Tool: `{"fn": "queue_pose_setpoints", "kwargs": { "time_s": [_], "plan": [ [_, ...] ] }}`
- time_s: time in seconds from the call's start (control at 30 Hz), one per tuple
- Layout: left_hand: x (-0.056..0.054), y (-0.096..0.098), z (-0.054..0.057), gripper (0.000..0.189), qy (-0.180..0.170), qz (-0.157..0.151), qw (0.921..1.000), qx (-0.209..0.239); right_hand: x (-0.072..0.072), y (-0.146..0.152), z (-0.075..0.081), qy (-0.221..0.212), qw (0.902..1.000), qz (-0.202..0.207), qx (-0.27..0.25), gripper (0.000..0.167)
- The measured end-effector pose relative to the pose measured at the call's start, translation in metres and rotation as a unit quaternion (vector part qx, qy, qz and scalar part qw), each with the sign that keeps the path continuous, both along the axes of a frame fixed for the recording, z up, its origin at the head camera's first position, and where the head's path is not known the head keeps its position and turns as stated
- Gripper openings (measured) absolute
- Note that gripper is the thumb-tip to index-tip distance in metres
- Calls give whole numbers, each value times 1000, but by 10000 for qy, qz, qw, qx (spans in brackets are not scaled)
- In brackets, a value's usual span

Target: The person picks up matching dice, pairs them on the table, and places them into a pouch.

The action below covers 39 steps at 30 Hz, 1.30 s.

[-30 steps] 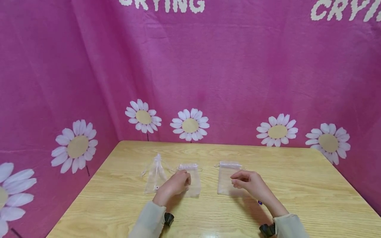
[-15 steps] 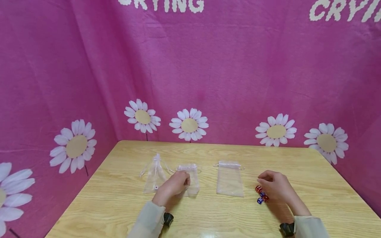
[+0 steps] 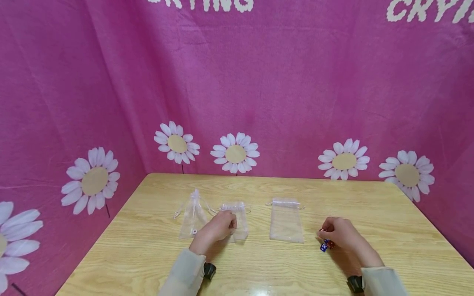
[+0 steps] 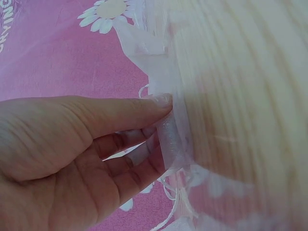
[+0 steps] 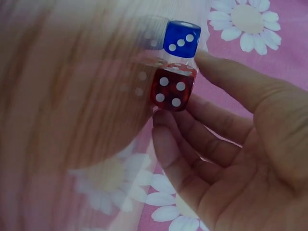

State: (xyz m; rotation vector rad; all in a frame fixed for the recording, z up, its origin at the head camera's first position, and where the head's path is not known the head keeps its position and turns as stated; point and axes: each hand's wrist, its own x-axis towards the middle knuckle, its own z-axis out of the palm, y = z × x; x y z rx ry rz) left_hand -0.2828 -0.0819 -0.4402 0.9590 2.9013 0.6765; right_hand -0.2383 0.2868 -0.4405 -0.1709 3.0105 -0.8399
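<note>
My left hand [image 3: 221, 225] pinches the sheer drawstring organza bag [image 3: 241, 224] in the middle of the row. In the left wrist view its thumb and fingers hold the thin white fabric [image 4: 168, 137]. To the right, my right hand [image 3: 342, 232] has its curled fingertips round a red die [image 3: 321, 231], mostly covered by them in the head view. Close by on the table lie a blue die [image 3: 324, 247] and another red die [image 3: 331, 244]. The right wrist view shows a blue die [image 5: 182, 39] and a red die [image 5: 173, 87] in front of the fingertips.
Left of my left hand, a gathered organza bag [image 3: 192, 218] holds a small white ring-like piece [image 3: 194, 232]. A flat organza bag [image 3: 286, 222] lies between my hands. The wooden table [image 3: 259, 263] ends at a pink flowered curtain [image 3: 281, 102].
My right hand moved right from the flat bag to the dice, then lowered and closed its fingertips round a red die. My left hand stays at the middle bag.
</note>
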Motion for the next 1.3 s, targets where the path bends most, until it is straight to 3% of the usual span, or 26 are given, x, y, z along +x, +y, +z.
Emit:
{"fn": "queue_pose_setpoints", "kwargs": {
  "time_s": [0.27,0.43,0.7,1.03,1.3],
  "plan": [
    [0,0,1,15,-32,39,10000,-52,1,0,-2,206,9996,194,18,15],
    [1,1,2,14,-53,57,9999,-87,1,4,3,145,9985,-143,-513,10],
    [2,1,3,14,-146,108,9998,-112,4,13,20,404,9901,-299,-1312,36],
    [1,0,3,14,-99,56,9999,-101,5,9,25,226,9691,104,-2453,37],
    [1,1,2,14,-208,120,9997,-83,8,-28,27,82,9525,691,-2964,32]
  ]
}}
